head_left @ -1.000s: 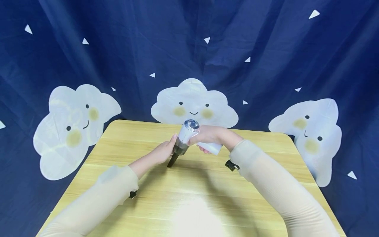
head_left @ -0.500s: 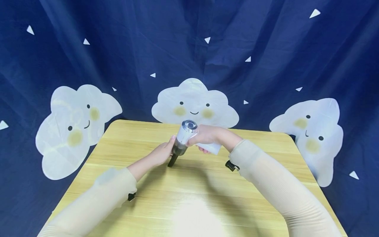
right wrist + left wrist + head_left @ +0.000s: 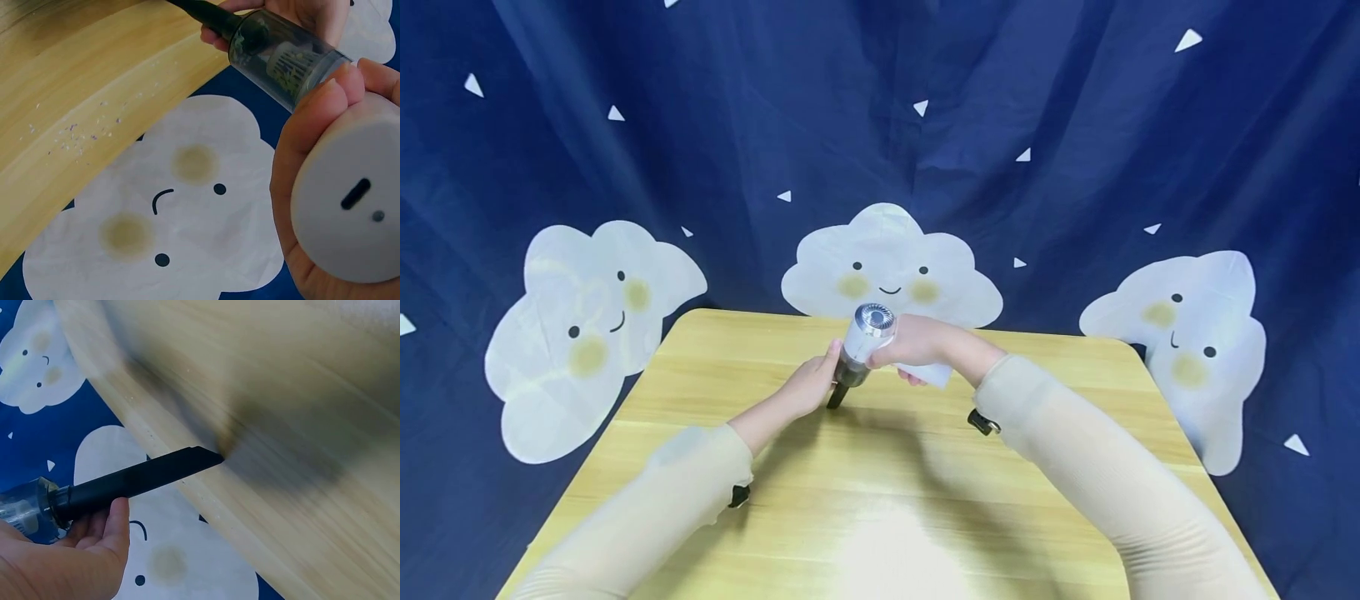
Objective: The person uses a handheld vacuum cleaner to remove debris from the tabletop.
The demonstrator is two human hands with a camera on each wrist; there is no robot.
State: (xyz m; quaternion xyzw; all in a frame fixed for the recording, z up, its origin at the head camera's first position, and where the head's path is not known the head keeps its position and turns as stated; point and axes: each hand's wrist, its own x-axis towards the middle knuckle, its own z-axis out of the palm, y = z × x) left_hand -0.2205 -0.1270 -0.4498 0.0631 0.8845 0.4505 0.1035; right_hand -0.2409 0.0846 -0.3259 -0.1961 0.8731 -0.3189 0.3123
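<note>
Handheld vacuum [image 3: 863, 343] slants nozzle-down toward the bench [image 3: 700, 358], right hand [image 3: 910, 340] gripping its handle [image 3: 931, 374], left hand [image 3: 808, 385] clasping nearer the nozzle [image 3: 137, 478], specks [image 3: 94, 137] lying apart.

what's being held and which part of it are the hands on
A handheld vacuum: the right hand grips its white handle; the left hand holds it at the clear cup, where the black nozzle joins.
</note>
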